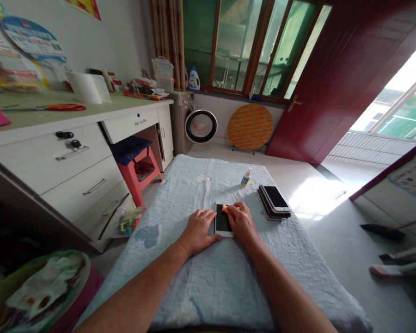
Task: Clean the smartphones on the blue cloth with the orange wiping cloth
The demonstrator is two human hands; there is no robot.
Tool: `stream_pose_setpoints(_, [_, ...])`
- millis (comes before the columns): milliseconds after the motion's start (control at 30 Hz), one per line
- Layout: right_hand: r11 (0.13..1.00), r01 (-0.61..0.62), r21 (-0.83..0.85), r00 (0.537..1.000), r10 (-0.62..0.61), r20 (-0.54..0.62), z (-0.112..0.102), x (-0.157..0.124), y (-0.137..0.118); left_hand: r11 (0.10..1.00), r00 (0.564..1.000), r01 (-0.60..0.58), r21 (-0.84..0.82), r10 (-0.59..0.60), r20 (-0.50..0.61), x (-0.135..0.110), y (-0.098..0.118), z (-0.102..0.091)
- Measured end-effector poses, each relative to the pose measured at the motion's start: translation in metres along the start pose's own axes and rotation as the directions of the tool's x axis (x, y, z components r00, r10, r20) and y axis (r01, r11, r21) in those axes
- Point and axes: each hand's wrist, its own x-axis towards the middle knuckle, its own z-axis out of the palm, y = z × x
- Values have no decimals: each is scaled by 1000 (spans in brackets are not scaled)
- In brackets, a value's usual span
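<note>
Daylight floods in through the open doorway (402, 97) at the right edge, where it burns out to white, and lays a glaring patch on the floor (315, 199) right of centre. The blue cloth (201, 286) in the middle is softly lit, with faint shadows under the left hand (199, 229) and right hand (241, 222). The lower left corner is dim. Wide-angle distortion bends the drawers (72, 171) at left; the bowl (38, 291) at bottom left is blurred.
</note>
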Motion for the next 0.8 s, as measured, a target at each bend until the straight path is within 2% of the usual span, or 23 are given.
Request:
stream_pose_setpoints(200, [1000,0,-14,996,1,87,-8,-2,-4,1000,1000,12,1,-12,2,0,-1,0])
stream_pose_setpoints(333, [994,98,49,981,-105,162,-15,-4,-11,1000,1000,5,-15,-5,-2,0,-3,2])
stream_pose_setpoints(533, [957,265,119,918,-288,272,-23,-10,-26,999,1000,28,-25,-28,-12,-1,-4,3])
stream_pose_setpoints(667, [939,323,119,896,-344,282,-22,-14,-32,1000,1000,12,-10,-12,-11,-1,-4,4])
stream_pose_setpoints(800, [950,296,103,916,-313,250,-21,-13,-30,1000,1000,10,4,-10,-2,-1,-4,4])
